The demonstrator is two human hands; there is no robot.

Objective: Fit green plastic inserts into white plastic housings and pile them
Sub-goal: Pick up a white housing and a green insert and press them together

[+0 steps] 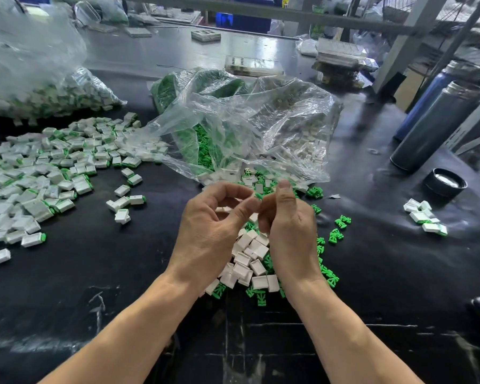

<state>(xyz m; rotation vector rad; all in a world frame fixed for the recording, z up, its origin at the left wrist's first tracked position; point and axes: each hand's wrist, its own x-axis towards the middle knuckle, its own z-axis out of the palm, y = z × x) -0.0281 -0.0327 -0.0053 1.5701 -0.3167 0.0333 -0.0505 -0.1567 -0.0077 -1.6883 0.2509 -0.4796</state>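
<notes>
Centrally, left hand [211, 225] and right hand [286, 217] meeting, held part's orientation hidden

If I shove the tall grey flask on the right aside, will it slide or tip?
Probably tip. The grey flask stands tall and narrow on the dark table. Its lid lies off beside it, so any contents could spill. Its round body would likely roll once down.

white housings [250, 252], green inserts [336, 235], black table [117, 273], clear bag [261, 126], dark grey flask [438, 126]
</notes>
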